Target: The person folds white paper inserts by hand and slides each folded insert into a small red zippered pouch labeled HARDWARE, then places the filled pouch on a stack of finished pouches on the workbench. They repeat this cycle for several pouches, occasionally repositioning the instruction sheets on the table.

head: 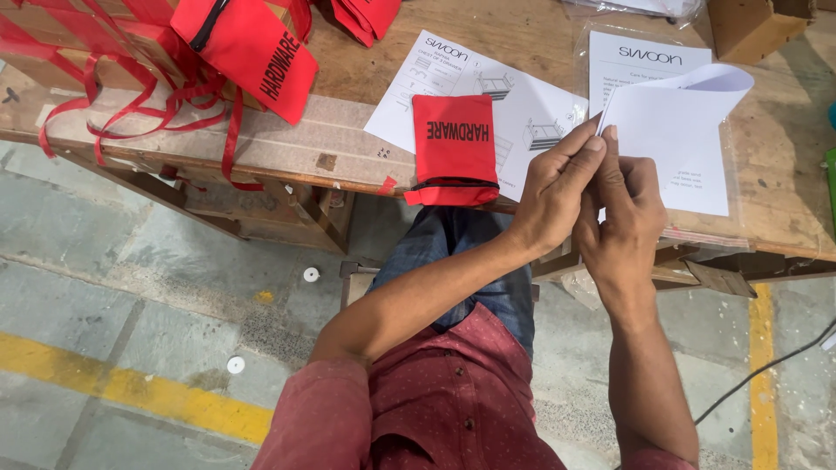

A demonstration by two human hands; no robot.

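- both my hands meet at the lower left corner of a white sheet of paper [675,130], lifted just above the desk [784,165].
- my left hand [553,187] pinches that corner between thumb and fingertips, fingers closed narrow on the paper edge.
- my right hand [625,222] is pressed against the left one with its fingers on the same corner; both are holding the sheet, neither is spread wide.
- the top of the sheet curls over to the right, so it is bent but not creased flat; i judge the folding as only begun, with the pressing down left to do.
- under it lies a clear plastic sleeve [727,187] with another printed sheet inside, flat on the desk.
- just to the left, a small red pouch [455,150] lies on an instruction leaflet [522,109] with line drawings; the pouch hangs a little over the desk edge, its zipper end towards me, and looks closed.
- i cannot tell whether anything is inside the pouch.
- further left, a pile of red pouches and straps [174,61] rests on the desk, apart from my hands; these look like ones not yet dealt with, though that is my guess.
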